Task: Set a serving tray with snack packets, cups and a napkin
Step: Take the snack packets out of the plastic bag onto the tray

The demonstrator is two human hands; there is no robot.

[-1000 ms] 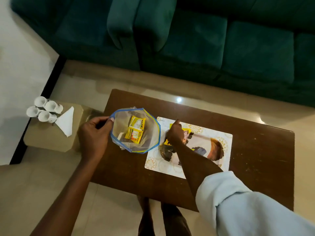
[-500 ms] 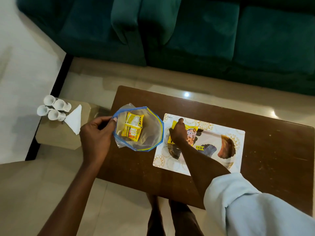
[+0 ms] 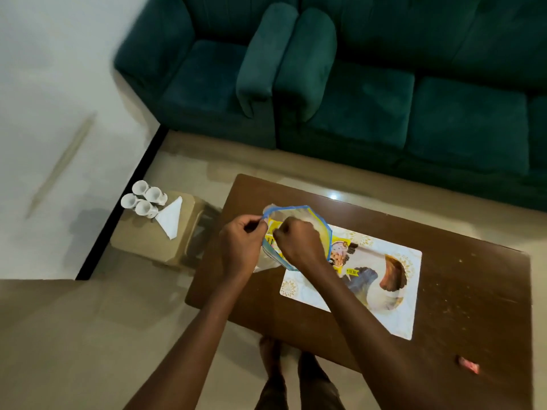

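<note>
Wooden table, bag with yellow packets

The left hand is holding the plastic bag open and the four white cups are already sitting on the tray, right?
Not quite. The head view shows the four white cups sitting on the small beige side table, beside the napkin, not on the tray. The left hand does hold the plastic bag open.
</note>
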